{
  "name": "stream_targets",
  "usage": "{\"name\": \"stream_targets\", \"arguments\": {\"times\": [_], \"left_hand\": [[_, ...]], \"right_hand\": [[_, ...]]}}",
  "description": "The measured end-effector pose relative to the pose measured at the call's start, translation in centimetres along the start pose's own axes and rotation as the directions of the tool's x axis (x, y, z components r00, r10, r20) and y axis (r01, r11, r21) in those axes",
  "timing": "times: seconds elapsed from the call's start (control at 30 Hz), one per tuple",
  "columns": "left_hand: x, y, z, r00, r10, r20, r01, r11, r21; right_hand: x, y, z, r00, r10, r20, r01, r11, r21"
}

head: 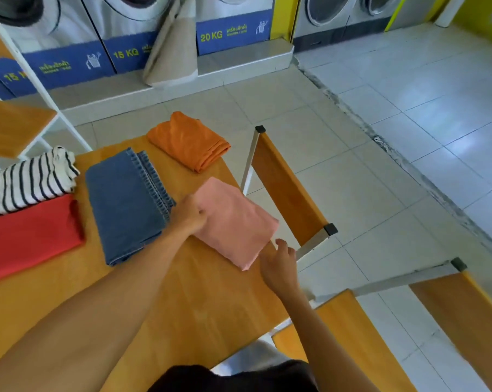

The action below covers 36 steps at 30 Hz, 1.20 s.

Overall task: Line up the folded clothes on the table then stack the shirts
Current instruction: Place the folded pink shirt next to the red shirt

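A folded pink shirt [234,222] lies near the right edge of the wooden table [182,292]. My left hand [188,215] pinches its left edge, fingers closed on the cloth. My right hand [278,264] touches the shirt's near right corner with its fingertips; I cannot tell if it grips. Folded blue jeans [123,202] lie left of the pink shirt. A folded orange shirt [189,141] sits at the table's far corner. A folded red shirt [27,236] lies at the left, with a striped black-and-white shirt [27,182] behind it, partly on it.
Two wooden chairs stand at the table's right side, one backrest [287,188] close to the pink shirt, another chair [465,312] nearer me. Washing machines [126,29] line the far wall, a beige bag [174,49] leaning on them. A white shelf [15,123] stands at left.
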<state>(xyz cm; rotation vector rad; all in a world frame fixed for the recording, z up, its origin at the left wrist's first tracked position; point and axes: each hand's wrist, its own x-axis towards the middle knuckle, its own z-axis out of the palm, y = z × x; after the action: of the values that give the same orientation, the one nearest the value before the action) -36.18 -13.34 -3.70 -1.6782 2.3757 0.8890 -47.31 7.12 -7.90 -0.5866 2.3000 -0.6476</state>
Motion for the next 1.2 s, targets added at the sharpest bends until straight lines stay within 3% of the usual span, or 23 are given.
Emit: {"name": "stream_targets", "arguments": {"times": [0.1, 0.27, 0.43, 0.63, 0.73, 0.87, 1.03, 1.2], "left_hand": [[-1.1, -0.1, 1.1, 0.999, 0.027, -0.04, -0.02, 0.985, 0.173], [-4.6, -1.1, 4.4, 0.99, 0.092, -0.107, -0.06, 0.96, 0.272], [-9.3, -3.9, 7.0, 0.997, 0.033, -0.071, -0.023, 0.991, 0.128], [-13.5, -8.9, 7.5, 0.993, -0.1, 0.056, 0.111, 0.955, -0.273], [-14.1, -9.7, 7.0, 0.974, -0.226, -0.002, 0.206, 0.894, -0.399], [-14.3, -10.6, 6.6, 0.924, -0.357, -0.138, 0.233, 0.811, -0.536], [-14.1, -12.4, 5.6, 0.886, -0.464, -0.016, 0.387, 0.758, -0.525], [-14.4, -14.8, 5.0, 0.866, -0.48, 0.142, 0.48, 0.715, -0.508]], "right_hand": [[1.2, 0.2, -1.2, 0.989, 0.146, 0.03, -0.149, 0.972, 0.18], [3.1, 0.0, -2.1, 0.979, 0.206, 0.004, -0.2, 0.949, 0.243], [4.0, 0.9, -2.6, 0.985, 0.167, 0.042, -0.171, 0.979, 0.115], [2.0, 0.5, -1.1, 0.994, 0.06, 0.089, -0.051, 0.994, -0.099], [0.6, 0.1, 0.5, 0.995, 0.027, 0.098, -0.015, 0.992, -0.123], [-1.8, -0.8, 2.4, 0.996, -0.067, 0.061, 0.077, 0.978, -0.194], [-3.5, -2.8, 4.3, 0.983, -0.15, 0.104, 0.154, 0.988, -0.028], [-3.2, -4.1, 5.0, 0.978, -0.07, 0.196, 0.067, 0.998, 0.018]]}}
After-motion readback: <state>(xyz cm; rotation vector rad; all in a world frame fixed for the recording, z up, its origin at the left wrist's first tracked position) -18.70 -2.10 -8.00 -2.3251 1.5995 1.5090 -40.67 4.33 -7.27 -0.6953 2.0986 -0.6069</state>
